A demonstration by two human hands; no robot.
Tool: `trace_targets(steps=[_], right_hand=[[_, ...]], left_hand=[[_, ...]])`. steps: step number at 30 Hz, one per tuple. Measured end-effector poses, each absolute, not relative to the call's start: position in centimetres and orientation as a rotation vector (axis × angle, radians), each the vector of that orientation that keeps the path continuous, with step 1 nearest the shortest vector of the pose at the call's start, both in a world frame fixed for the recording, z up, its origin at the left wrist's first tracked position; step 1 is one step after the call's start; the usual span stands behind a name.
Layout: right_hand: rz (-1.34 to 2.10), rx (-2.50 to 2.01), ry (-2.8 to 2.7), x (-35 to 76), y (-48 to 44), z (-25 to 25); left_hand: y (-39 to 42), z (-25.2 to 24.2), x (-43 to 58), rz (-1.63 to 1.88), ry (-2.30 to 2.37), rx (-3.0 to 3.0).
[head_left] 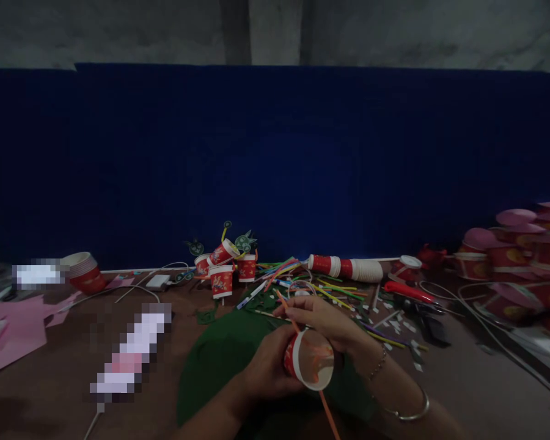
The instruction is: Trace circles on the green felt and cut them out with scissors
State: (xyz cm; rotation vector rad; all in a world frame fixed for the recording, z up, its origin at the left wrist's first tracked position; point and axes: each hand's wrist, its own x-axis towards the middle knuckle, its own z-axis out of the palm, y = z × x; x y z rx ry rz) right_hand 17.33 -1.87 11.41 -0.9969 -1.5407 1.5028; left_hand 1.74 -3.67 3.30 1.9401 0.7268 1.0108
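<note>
Left hand (271,362) gripping a red cup (308,359), its mouth tilted toward the wearer, right hand (321,319) pinching an orange stem (329,414) at the cup, coloured stems (282,269) beyond on the brown counter (440,382)

The cup (305,357) is red with a white rim and a pale inside, tilted in the left hand (271,362), its open mouth facing the camera. Orange strips (329,415) show blurred inside it; one length slants up behind the cup, another runs down below the rim.
</note>
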Motion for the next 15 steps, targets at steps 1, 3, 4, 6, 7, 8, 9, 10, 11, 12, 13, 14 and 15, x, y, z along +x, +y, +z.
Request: trace_targets(steps=[1,3,4,6,7,8,9,10,11,12,13,14,15], right_hand=[[1.472,-0.993,-1.537,17.3,-1.9,11.4],[1.414,-0.992,-1.515,17.3,-1.9,11.6],[1.388,-0.989,-1.510,17.3,-1.8,11.7],[1.309,-0.989,-1.530,17.4,-1.6,11.8],[1.238,-0.998,-1.542,17.4,-1.5,11.8],[1.150,-1.016,-1.548,17.5,-1.3,11.8],[1.058,-1.044,-1.555,17.6,-1.1,11.7],[0.970,-1.072,-1.572,17.6,-0.9,11.5],[0.893,-1.100,-1.602,17.8,-0.7,11.4],[0.831,-1.127,-1.648,17.9,-0.6,11.2],[0.779,-1.158,-1.713,18.0,-0.6,10.9],[0.732,-1.192,-1.791,18.2,-0.6,10.7],[0.691,-1.229,-1.876,18.4,-0.8,10.5]], left_hand=[[-3.6,3.2,1.8,1.028,0.724,1.932],[-3.2,2.9,1.9,1.130,0.743,1.874],[-2.9,2.9,1.9,1.194,0.761,1.836],[-2.4,2.8,1.9,1.279,0.800,1.757],[-2.2,2.8,1.9,1.309,0.823,1.720],[-1.9,2.8,1.8,1.344,0.847,1.688],[-1.7,2.7,1.7,1.382,0.877,1.665],[-1.4,2.7,1.6,1.431,0.918,1.647],[-1.1,2.6,1.5,1.485,0.968,1.638],[-0.9,2.4,1.3,1.538,1.027,1.632],[-0.6,2.2,1.1,1.586,1.088,1.623],[-0.4,2.0,1.0,1.618,1.144,1.613],[-0.2,1.8,0.8,1.644,1.195,1.597]])
